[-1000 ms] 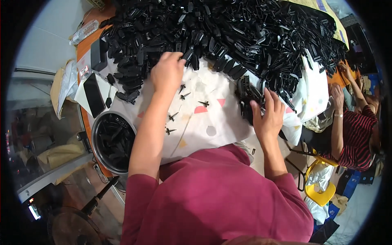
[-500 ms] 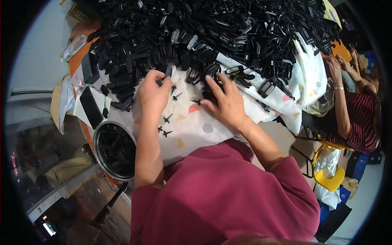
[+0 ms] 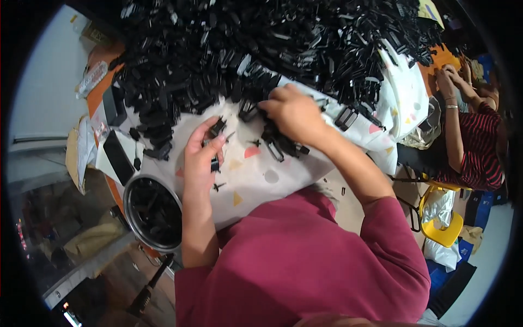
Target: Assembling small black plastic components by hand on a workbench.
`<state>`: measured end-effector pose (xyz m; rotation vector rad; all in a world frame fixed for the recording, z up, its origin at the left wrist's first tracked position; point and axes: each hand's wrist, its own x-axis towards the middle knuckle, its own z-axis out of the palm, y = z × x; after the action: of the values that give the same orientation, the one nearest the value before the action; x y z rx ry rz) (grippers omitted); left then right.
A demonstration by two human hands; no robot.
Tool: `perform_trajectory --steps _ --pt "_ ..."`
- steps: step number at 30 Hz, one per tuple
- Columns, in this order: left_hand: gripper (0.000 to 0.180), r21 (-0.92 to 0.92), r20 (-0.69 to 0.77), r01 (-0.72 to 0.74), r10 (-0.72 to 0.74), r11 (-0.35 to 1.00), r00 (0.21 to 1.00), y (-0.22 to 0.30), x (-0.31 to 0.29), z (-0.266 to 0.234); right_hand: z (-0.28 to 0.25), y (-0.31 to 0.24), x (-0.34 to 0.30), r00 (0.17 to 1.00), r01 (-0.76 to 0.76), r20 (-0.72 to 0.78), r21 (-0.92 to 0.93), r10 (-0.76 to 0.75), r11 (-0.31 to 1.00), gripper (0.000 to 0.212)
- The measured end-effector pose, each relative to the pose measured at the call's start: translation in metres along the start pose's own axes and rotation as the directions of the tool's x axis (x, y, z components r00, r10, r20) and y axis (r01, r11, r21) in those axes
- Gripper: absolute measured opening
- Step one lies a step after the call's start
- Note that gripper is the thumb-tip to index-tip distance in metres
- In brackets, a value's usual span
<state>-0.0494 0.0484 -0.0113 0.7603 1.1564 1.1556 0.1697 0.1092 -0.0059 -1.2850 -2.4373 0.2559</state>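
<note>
My left hand (image 3: 200,150) is closed on a small black plastic piece (image 3: 218,127), pinched between thumb and fingers above the patterned cloth. Another black part shows below its thumb, partly covered by the hand. Over by the pile's near edge, my right hand (image 3: 297,115) has its fingers curled down among black plastic frames. Whatever lies under its fingertips is hidden. Beside that hand, a black rectangular frame (image 3: 275,150) rests on the cloth. Small black pronged pieces, such as this one (image 3: 218,187), lie near my left wrist.
A large heap of black plastic parts (image 3: 218,49) covers the table's far side. At left are a metal-rimmed bowl (image 3: 126,199) of black pieces, a phone (image 3: 117,157) and a plastic bottle (image 3: 92,79). Another person (image 3: 471,141) works at the right.
My left hand has moved down and nearer, away from the pile, holding a black piece. My right hand has shifted up and left, its fingers now curled; black frames now lie beside it.
</note>
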Motion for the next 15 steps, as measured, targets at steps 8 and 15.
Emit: perform_trajectory --steps 8,15 --pt "0.033 0.041 -0.073 -0.088 0.091 0.995 0.993 0.004 0.002 0.003 0.016 0.009 0.016 0.986 0.164 0.021 -0.209 -0.164 0.964 0.008" --pt "0.039 0.191 -0.026 -0.059 0.065 0.98 0.998 0.005 0.006 0.029 -0.021 -0.002 0.006 0.98 -0.196 0.1 0.557 0.169 0.807 0.013"
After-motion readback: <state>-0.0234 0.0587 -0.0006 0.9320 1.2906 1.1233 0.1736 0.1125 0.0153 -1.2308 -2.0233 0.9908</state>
